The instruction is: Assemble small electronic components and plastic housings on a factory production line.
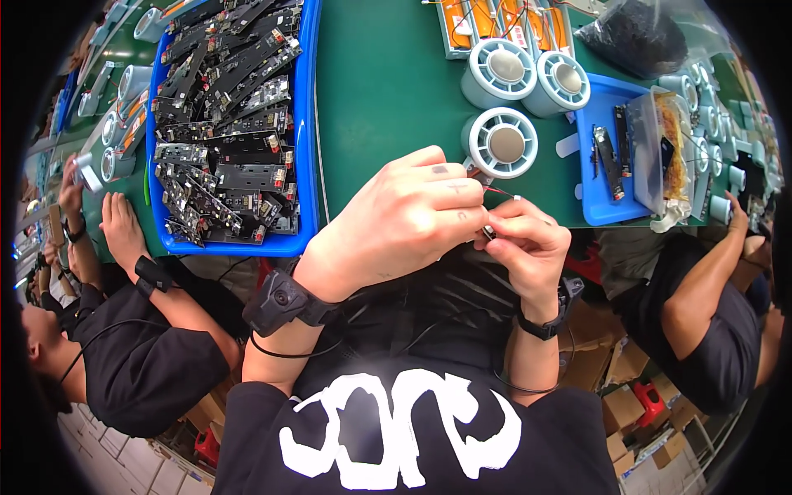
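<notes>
My left hand [396, 219] is closed, its fingertips meeting those of my right hand [532, 243] at the table's front edge. What its fingers hold is hidden behind the hand. Between thumb and fingers my right hand pinches a small dark piece [489, 233] with a bright spot on it. Just beyond the hands stands a light blue round housing [500, 142] with a slotted ring and a grey disc in its middle. Thin wires [497, 190] with a small white connector run beside it, over the fingers.
A blue tray [308, 124] on my left is heaped with black circuit boards [247, 124]. Two more round housings [502, 70] stand ahead, below orange wired packs [495, 25]. On the right, a smaller blue tray [590, 91] holds a few boards beside a clear container [648, 157]. People work on both sides.
</notes>
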The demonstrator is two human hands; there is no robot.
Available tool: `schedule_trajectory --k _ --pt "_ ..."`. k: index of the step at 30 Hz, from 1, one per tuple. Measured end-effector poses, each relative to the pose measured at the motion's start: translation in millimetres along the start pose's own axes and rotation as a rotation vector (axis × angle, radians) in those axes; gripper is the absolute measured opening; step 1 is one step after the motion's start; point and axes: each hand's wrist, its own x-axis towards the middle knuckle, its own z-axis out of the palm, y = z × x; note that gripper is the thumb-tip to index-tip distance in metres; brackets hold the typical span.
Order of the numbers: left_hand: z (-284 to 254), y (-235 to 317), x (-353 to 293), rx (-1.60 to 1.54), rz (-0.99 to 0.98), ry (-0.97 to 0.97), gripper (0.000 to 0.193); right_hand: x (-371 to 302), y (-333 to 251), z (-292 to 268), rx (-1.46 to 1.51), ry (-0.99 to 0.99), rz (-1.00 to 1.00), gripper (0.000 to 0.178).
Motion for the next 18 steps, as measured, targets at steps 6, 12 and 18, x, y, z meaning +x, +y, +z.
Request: schedule_trajectory --k 6,12,18 --pt "-6 6 0 -0.011 -0.049 -0.026 0.024 6 2 -2 0.022 -0.039 -0.011 0.030" --pt "-12 6 -1 -0.108 -0.107 -0.049 0.021 5 0 -3 0.056 -0.033 0.045 0.030" --pt "-12 8 0 -0.151 -0.140 -0.042 0.025 5 5 -3 0.178 -0.038 0.037 0.030"
